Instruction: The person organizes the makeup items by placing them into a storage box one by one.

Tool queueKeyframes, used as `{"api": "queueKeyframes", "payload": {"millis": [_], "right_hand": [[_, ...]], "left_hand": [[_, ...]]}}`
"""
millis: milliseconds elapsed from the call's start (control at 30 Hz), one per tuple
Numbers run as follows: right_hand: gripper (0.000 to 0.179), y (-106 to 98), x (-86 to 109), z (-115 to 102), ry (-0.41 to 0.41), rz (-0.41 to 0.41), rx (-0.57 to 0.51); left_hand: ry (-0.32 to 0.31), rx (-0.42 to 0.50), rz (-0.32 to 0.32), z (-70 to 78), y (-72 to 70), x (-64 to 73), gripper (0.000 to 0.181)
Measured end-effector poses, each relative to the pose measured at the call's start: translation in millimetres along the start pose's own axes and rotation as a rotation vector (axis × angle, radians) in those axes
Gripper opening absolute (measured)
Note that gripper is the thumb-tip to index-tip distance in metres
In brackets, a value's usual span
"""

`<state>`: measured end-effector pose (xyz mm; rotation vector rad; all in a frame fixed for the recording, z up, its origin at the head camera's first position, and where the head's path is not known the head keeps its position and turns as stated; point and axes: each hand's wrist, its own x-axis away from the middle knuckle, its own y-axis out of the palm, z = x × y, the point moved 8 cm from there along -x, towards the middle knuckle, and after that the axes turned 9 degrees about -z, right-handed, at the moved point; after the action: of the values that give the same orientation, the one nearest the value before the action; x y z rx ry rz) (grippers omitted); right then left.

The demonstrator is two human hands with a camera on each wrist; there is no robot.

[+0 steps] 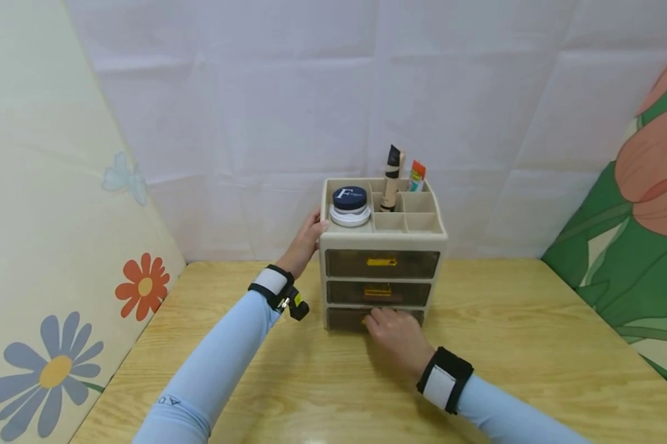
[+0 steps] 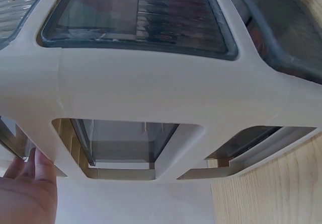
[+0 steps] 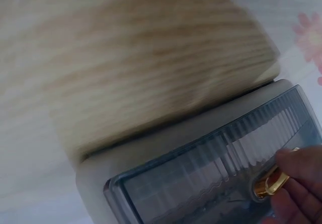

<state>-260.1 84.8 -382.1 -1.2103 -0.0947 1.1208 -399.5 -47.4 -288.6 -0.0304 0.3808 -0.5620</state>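
A cream desktop organizer (image 1: 383, 237) with three dark see-through drawers stands on the table. My left hand (image 1: 306, 240) lies against its upper left side; in the left wrist view the fingers (image 2: 43, 171) reach straight up to the edge of a side opening. My right hand (image 1: 397, 336) is at the bottom drawer (image 1: 344, 319), low on the front. Thumb and fingers pinch the gold drawer handle (image 3: 274, 181) in the right wrist view. The top drawer (image 1: 344, 264) and middle drawer (image 1: 341, 293) sit flush in the frame.
On the organizer's top, a dark-lidded round jar (image 1: 349, 198) rests on a white round case (image 1: 350, 217). A beige black-capped tube (image 1: 390, 182) and an orange-topped item (image 1: 417, 176) stand in compartments. White cloth (image 1: 256, 123) hangs behind; flowered panels (image 1: 50, 246) flank the wooden table (image 1: 511, 333).
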Motion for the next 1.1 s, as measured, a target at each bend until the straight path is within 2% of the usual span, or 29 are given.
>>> {"api": "queueKeyframes", "payload": {"millis": [200, 667, 1100], "right_hand": [[0.012, 2.7, 0.0, 1.1, -0.007, -0.009, 0.016], [0.011, 1.1, 0.9, 2.2, -0.005, 0.058, 0.053], [0.02, 4.4, 0.1, 2.8, 0.029, -0.016, 0.017]], "left_hand": [[-0.005, 0.011, 0.002, -1.7, 1.5, 2.1, 0.066], [0.012, 0.012, -0.003, 2.2, 1.1, -1.3, 0.067], [0.011, 0.013, -0.011, 1.3, 1.3, 0.6, 0.067]]}}
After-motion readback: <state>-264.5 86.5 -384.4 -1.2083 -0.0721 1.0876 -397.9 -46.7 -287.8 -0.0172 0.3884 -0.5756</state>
